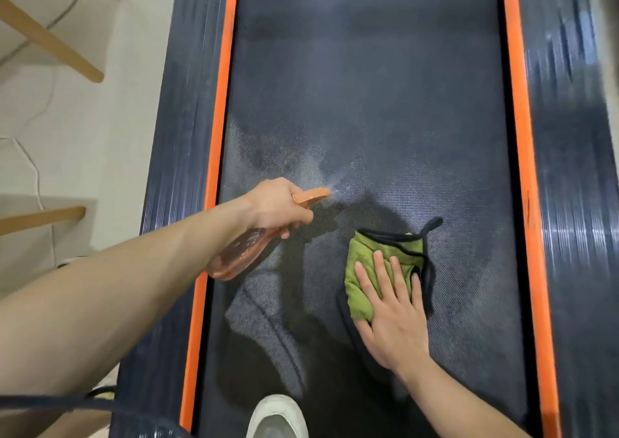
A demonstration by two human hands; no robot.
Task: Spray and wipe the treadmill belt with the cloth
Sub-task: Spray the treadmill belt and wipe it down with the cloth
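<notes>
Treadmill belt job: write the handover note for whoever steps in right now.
Left hand grips the orange translucent spray bottle, nozzle aimed at mid-belt, mist leaving it.
Right hand lies flat, fingers straight, pressing the folded green cloth with black edging onto the dark textured treadmill belt.
Done: the near half shows wet patches and wipe streaks.
Left: wipe the fresh spray ahead of the cloth; the far belt looks untreated, so it probably needs spray and wiping too.
Note: a white shoe stands on the belt's near end.
</notes>
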